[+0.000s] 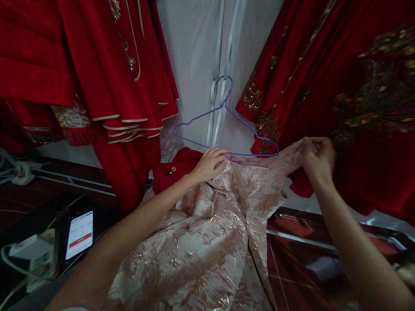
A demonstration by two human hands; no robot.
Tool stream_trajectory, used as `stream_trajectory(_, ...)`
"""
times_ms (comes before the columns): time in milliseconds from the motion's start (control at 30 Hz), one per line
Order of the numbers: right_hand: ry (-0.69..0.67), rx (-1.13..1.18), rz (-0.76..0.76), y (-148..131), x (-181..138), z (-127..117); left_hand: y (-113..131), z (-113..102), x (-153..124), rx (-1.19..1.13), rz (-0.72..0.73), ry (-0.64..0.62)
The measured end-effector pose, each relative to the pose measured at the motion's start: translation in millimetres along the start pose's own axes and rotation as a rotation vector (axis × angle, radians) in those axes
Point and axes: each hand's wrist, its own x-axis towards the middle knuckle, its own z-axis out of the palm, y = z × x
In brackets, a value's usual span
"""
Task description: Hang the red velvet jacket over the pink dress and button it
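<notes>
A pale pink brocade garment (201,250) with a gold leaf pattern hangs down in front of me. My left hand (210,164) is closed on its upper edge near the middle, right at the bottom bar of a purple wire hanger (222,110). My right hand (317,158) pinches the garment's upper right corner and holds it up. The hanger sits above the cloth, its hook upward against a white wall (197,41). A small red piece with a button (174,168) shows just left of my left hand.
Red embroidered gowns hang at the left (75,56) and right (375,101). A lit phone (79,234) and a white power strip with cables (32,254) lie on the dark floor at lower left. Glossy red-brown tiles (313,262) lie at lower right.
</notes>
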Motion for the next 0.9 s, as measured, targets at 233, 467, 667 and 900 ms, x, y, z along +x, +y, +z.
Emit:
stream_trajectory(233, -0.196, -0.001, -0.188, -50, 10, 35, 7, 6, 8, -0.187, -0.013, 0.013)
stream_trajectory(467, -0.283, -0.07, -0.402, -79, -5, 59, 5, -4, 18, -0.318, -0.092, 0.079)
stream_trajectory(667, -0.369, -0.05, -0.414, -68, 6, 53, -77, -55, -8, 0.101, -0.373, 0.331)
stream_trajectory(900, -0.368, -0.053, -0.42, -64, 20, 49, -135, -80, -72, 0.29, -0.565, 0.231)
